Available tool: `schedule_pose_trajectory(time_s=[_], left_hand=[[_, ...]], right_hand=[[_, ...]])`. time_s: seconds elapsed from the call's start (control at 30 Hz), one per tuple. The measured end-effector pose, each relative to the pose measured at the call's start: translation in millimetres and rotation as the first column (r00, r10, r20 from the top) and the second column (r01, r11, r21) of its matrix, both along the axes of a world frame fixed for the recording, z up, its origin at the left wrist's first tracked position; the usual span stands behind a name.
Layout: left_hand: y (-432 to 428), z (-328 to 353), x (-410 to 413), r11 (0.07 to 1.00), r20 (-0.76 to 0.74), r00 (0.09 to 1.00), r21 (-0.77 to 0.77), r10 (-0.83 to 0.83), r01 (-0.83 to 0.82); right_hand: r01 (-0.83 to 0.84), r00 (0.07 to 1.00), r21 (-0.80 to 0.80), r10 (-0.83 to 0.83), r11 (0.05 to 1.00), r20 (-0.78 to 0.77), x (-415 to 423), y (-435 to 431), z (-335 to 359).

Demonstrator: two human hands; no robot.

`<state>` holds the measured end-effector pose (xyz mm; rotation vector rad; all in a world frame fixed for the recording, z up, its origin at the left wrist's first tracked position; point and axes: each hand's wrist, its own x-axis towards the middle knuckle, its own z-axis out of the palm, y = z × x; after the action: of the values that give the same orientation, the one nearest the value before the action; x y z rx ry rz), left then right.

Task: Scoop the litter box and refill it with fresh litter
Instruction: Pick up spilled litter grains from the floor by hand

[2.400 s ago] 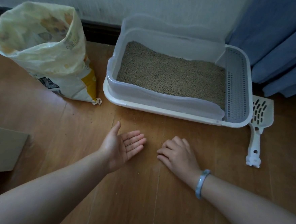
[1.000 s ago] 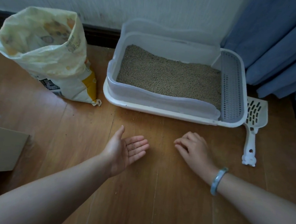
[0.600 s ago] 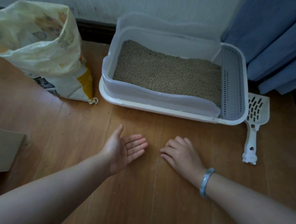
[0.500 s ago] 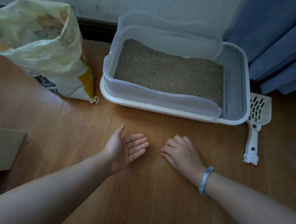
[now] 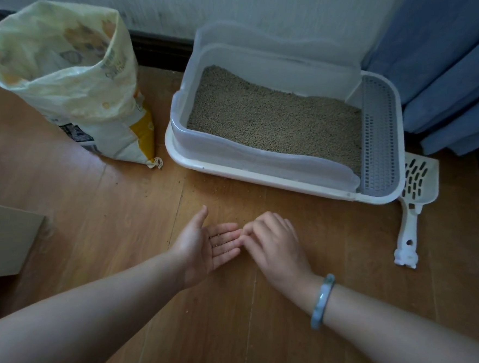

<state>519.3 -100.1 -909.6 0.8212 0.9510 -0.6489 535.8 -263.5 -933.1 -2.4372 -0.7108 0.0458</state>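
A white litter box [image 5: 261, 180] with clear walls stands by the wall, filled with tan litter [image 5: 276, 121]. To its left an opened yellow-white litter bag [image 5: 69, 78] stands upright. The white slotted scoop [image 5: 414, 199] lies on the floor to the right of the box. On the wooden floor in front of the box, my left hand [image 5: 202, 249] lies palm up, flat, with a few litter grains on its fingers. My right hand [image 5: 276, 246], palm down with loosely curled fingers, touches the left fingertips. I cannot tell whether it holds grains.
Stray grains [image 5: 232, 192] dot the floor near the box's front edge. A flat piece of cardboard [image 5: 1, 241] lies at the left. A blue curtain [image 5: 453, 68] hangs at the right behind the box. A grey grille [image 5: 379, 134] covers the box's right end.
My right hand has slid left across the floor until its fingers meet the left hand's fingertips. The left hand has stayed palm up in place.
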Motion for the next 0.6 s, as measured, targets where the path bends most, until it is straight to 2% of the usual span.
schedule_pose_trajectory(time_s=[0.23,0.33,0.5,0.6], left_hand=[[4.5,2.2,-0.6,1.000,0.009,1.000,-0.005,-0.013,0.013],[10.3,2.0,-0.1,1.000,0.014,1.000,-0.005,0.028,-0.028],[31.1,1.8,1.2,0.995,0.002,0.995,0.017,0.101,-0.101],[43.6,1.9,3.0,0.990,0.002,0.991,0.021,0.137,-0.137]], right_hand=[[-0.026,0.997,0.106,0.034,0.994,-0.076,-0.4,22.6,6.1],[0.032,0.986,0.123,-0.011,0.992,-0.164,10.5,13.8,-0.7],[0.146,0.953,-0.147,-0.179,0.978,-0.243,37.0,13.9,-18.9],[0.100,0.955,-0.221,-0.156,0.970,-0.254,47.4,43.2,-22.4]])
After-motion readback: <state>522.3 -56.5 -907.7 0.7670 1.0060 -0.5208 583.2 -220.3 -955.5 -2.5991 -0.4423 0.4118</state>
